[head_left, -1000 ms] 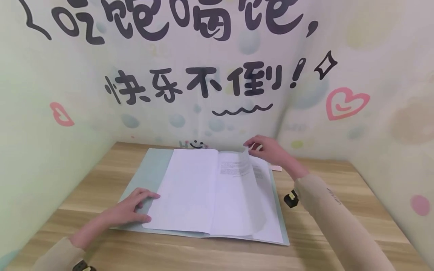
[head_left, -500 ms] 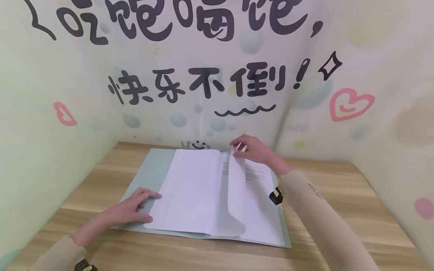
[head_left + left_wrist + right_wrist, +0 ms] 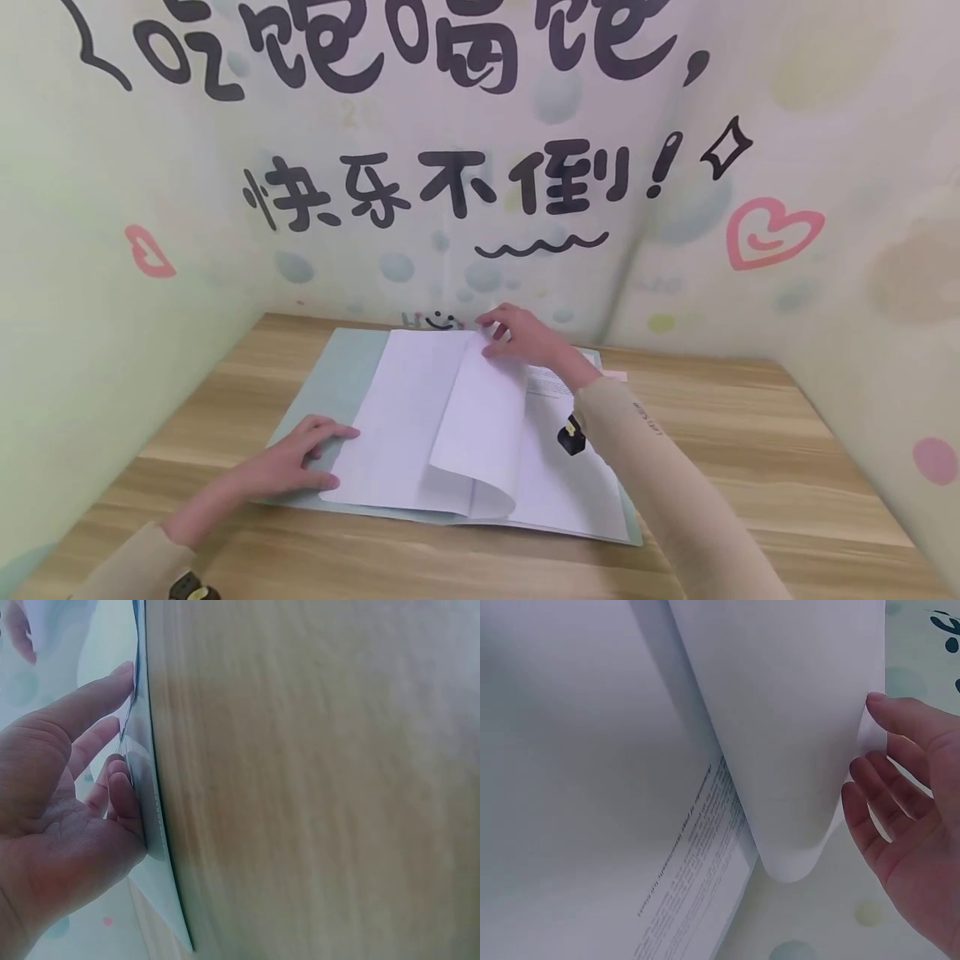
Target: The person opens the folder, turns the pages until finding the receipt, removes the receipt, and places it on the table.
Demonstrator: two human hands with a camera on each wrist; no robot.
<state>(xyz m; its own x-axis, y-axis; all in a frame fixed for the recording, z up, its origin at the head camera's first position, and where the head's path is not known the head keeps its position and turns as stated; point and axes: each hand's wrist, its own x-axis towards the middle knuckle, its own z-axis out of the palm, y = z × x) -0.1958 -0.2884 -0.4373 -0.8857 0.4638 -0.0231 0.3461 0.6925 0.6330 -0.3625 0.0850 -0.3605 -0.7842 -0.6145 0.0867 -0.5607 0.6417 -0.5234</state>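
A light blue folder (image 3: 343, 375) lies spread on the table, with white sheets on both sides of its fold. My right hand (image 3: 528, 337) pinches the far edge of one page (image 3: 480, 417), which is raised and curls over the fold towards the left. In the right wrist view, the thumb (image 3: 885, 705) lies on that page's edge and the other fingers are behind it. Printed text shows on the sheet (image 3: 697, 862) beneath. My left hand (image 3: 288, 462) rests at the left side of the folder, fingertips on the margin of the left-hand sheets (image 3: 405, 392).
The folder lies on a wood-grain table (image 3: 750, 467). A pale wall (image 3: 390, 275) with large black lettering stands right behind it, and walls rise at both sides. A small pink tab (image 3: 615, 376) sticks out past the folder's right edge.
My right hand has moved left, carrying the page from the right side up and over the fold. More of the sheet beneath is uncovered. The left hand has stayed in place.
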